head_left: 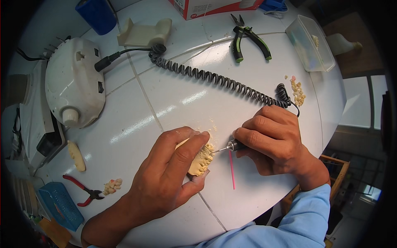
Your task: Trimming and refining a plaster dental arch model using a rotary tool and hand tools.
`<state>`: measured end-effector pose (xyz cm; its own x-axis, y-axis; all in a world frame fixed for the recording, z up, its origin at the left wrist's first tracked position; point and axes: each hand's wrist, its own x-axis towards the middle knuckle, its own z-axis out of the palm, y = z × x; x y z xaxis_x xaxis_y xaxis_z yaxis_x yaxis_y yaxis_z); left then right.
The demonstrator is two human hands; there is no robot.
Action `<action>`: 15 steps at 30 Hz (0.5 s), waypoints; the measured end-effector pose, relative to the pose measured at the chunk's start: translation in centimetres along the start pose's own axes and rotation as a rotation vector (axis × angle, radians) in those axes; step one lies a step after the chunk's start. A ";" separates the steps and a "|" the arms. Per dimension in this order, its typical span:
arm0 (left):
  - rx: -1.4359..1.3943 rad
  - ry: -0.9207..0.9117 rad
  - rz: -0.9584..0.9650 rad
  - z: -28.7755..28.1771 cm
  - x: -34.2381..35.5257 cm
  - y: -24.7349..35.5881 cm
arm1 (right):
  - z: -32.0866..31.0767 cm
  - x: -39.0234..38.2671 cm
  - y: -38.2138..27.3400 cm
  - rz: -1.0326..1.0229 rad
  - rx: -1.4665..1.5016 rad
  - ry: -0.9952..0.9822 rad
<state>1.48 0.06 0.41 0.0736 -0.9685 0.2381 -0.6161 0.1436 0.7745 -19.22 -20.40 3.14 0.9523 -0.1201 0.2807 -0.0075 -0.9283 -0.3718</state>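
Observation:
Near the middle of the white table, my left hand (pixel 163 171) is closed around a pale yellow dental cast (pixel 200 160), its row of teeth facing right. My right hand (pixel 271 142) grips a dark rotary handpiece (pixel 236 144) like a pen. The handpiece's thin metal bur (pixel 220 150) points left and meets the teeth edge of the cast, or nearly so; I cannot tell if it touches. Pale crumbs lie on the table just beyond the cast. A thin pink stick (pixel 232 171) rests on the table below the handpiece.
A coiled black cord (pixel 215 77) runs from the white control box (pixel 74 82) to my right hand. Green-black pliers (pixel 246 39), a handpiece rest (pixel 144 33) and a clear tub (pixel 310 43) lie beyond. Red-handled cutters (pixel 84 192) and a blue basket (pixel 62 204) sit at left; loose teeth (pixel 297 93) at right.

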 end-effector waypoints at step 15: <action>-0.006 -0.022 -0.015 -0.1 0.0 0.2 | 0.1 -0.2 0.1 -0.005 0.002 0.012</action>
<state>1.42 0.07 0.63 0.0651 -0.9747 0.2138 -0.6101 0.1307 0.7815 -19.36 -20.46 2.98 0.9485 -0.1199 0.2933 -0.0022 -0.9281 -0.3723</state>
